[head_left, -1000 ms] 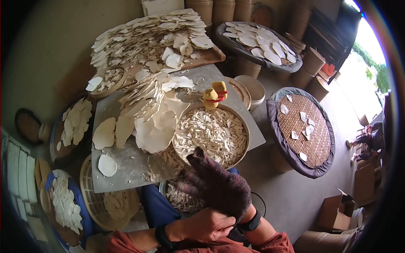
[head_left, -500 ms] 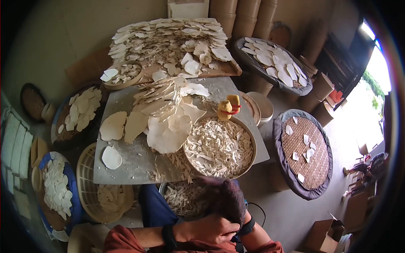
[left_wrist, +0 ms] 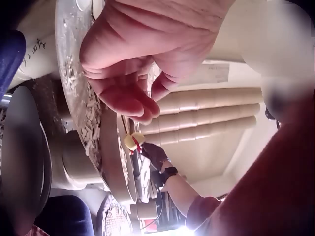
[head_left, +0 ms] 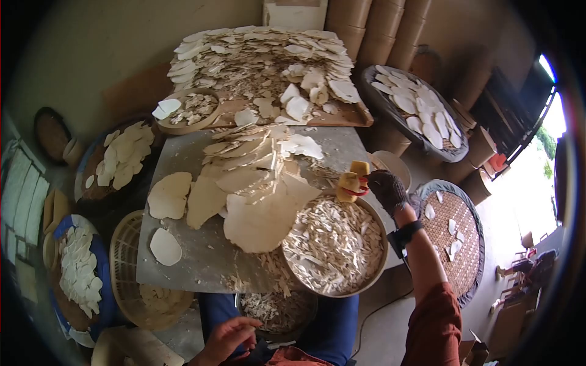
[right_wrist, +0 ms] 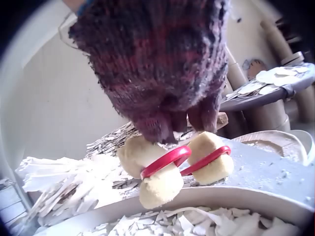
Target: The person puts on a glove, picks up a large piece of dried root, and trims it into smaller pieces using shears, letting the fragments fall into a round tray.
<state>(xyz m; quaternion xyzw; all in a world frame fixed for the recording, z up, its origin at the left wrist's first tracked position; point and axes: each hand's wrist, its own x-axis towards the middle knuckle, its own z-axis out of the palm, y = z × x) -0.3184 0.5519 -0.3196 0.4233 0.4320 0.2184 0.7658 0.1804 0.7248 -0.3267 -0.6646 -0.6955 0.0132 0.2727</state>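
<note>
Padded red handles [head_left: 349, 182] stand by the basin [head_left: 334, 295], right at the gloved right hand [head_left: 387, 190], presumably for ready reach, though its grip cannot be told; the bare left hand [head_left: 229, 339], empty, curls loosely.

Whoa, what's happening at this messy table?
Someone's gloved right hand is right at a tool with yellow padding and red loops, by the far rim of a round tray full of pale chips. The bare left hand holds nothing, its fingers loosely bent. Big, pale flat pieces lie on the table next to the tray.
</note>
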